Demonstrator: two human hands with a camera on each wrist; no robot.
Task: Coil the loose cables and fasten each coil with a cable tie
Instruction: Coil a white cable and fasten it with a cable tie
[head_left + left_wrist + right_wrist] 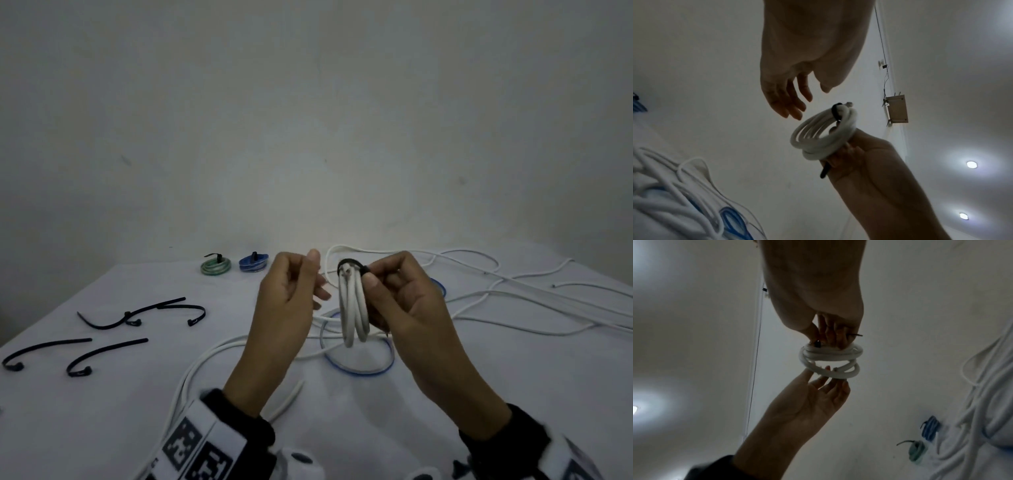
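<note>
- A table [102, 428] under a white cloth fills the lower part of the head view, backed by a plain pale wall [308, 120]; the wrist views look up at a white ceiling with round recessed lights [971, 164].
- Taking the white coil [352, 308] held up at mid-table as the landmark: far to its left, near the table's left edge, lie several loose black cable ties [106, 356], some overlapping.
- Left of the coil and further back, close to the wall, sit a tied green coil [215, 266] and, just beside it, a tied blue coil [252, 263], each with a black tie end sticking up.
- The left hand [291, 298] is raised just left of the coil, palm toward it, fingers relaxed and slightly apart, gripping nothing; in the right wrist view its fingertips [838, 382] are at the coil's rim, and whether they touch it cannot be told.
- A black cable tie [349, 263] loops round the top of the coil, its tail poking out below the right palm in the left wrist view.
- The right hand [404, 298], immediately right of the coil, pinches it at the tie with thumb and curled fingers, lifted clear of the table.
- Beneath the coil a blue cable loop [359, 371] lies on the cloth; to its right loose white cables [513, 298] sprawl toward the table's right edge.
</note>
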